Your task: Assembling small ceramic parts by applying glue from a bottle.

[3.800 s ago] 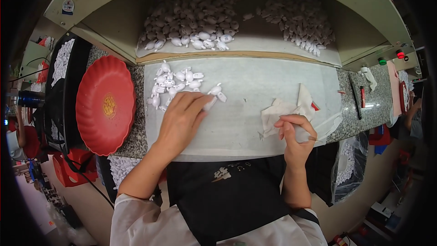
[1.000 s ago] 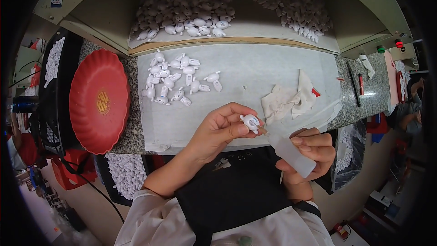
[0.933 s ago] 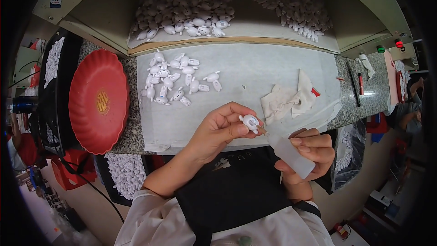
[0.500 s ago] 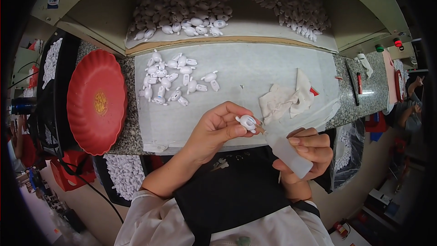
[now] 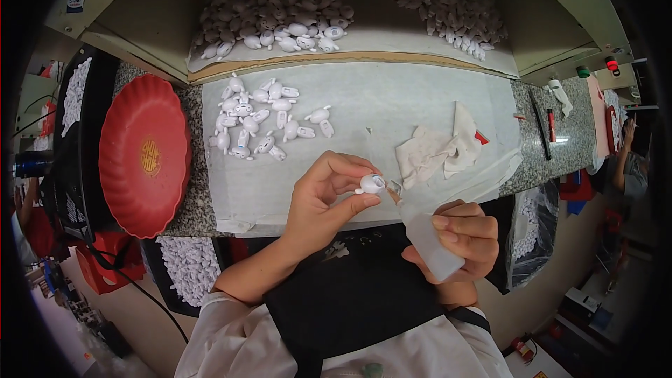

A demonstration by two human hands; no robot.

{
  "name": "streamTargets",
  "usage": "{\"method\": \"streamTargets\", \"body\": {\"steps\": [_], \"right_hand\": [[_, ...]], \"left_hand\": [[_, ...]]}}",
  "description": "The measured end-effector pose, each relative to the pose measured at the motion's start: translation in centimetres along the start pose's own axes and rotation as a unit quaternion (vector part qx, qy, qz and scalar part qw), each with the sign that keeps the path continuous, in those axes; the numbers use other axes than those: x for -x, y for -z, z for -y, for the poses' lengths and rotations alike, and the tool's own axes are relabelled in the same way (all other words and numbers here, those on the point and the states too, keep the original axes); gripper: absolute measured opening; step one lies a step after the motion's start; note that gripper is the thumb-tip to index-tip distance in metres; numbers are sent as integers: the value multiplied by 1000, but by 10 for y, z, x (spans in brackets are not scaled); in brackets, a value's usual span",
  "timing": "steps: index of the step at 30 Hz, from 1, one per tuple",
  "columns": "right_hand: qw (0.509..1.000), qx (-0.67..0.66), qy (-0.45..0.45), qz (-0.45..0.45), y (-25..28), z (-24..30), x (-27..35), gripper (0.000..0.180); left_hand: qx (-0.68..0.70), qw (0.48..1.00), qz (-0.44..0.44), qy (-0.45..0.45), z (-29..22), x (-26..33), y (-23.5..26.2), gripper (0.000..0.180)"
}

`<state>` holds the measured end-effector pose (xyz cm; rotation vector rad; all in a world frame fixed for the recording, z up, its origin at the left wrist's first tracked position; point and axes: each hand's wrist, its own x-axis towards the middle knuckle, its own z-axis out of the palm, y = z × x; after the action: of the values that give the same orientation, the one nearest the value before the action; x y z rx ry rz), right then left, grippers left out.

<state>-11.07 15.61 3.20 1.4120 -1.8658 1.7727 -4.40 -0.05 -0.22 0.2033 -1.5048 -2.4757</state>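
Observation:
Between the thumb and fingers of my left hand point(image 5: 320, 199) is a small white plastic toy head point(image 5: 372, 183) with a rounded lobe. My right hand point(image 5: 465, 238) grips a translucent white squeeze bottle point(image 5: 429, 243), tilted with its thin nozzle toward the toy head. Whether the nozzle tip touches the head I cannot tell. Beyond my left hand, a loose group of white toy figures point(image 5: 241, 108) lies on the white paper sheet point(image 5: 336, 98). Some show printed faces. A crumpled off-white cloth point(image 5: 427, 150) rests beyond the bottle.
A red scalloped tray point(image 5: 115, 157) stands at the left. Piles of white toy heads point(image 5: 297, 30) and smaller white parts point(image 5: 448, 10) fill the shelf behind. Bins of white parts point(image 5: 189, 269) flank me below the table. A black stick point(image 5: 540, 126) and red marker point(image 5: 551, 124) lie right.
The toy head has turned slightly in my left fingers. My right hand and the bottle have shifted a little left, and the bottle stands slightly steeper. The whole view has moved slightly.

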Motion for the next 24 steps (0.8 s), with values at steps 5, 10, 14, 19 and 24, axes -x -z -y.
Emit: {"method": "streamTargets", "body": {"steps": [5,10,14,19,24], "right_hand": [[1000,13,-1,-5,-3,2,-1,36],[999,50,-2,-2,-5,9,-5,39],[998,60,-14,8,-5,10,-5,41],[998,26,-50,-3,2,8,-3,38],[999,3,-32,8,3,4,-6,44]], "left_hand": [[-182,977,3,-109,5,2,3,27],[-305,930,-4,-206,6,1,2,29],[-366,899,-15,-239,0,-1,-1,29],[-385,883,-7,-267,-1,-1,-2,29],[-350,901,-12,-256,1,-1,0,27]]}}
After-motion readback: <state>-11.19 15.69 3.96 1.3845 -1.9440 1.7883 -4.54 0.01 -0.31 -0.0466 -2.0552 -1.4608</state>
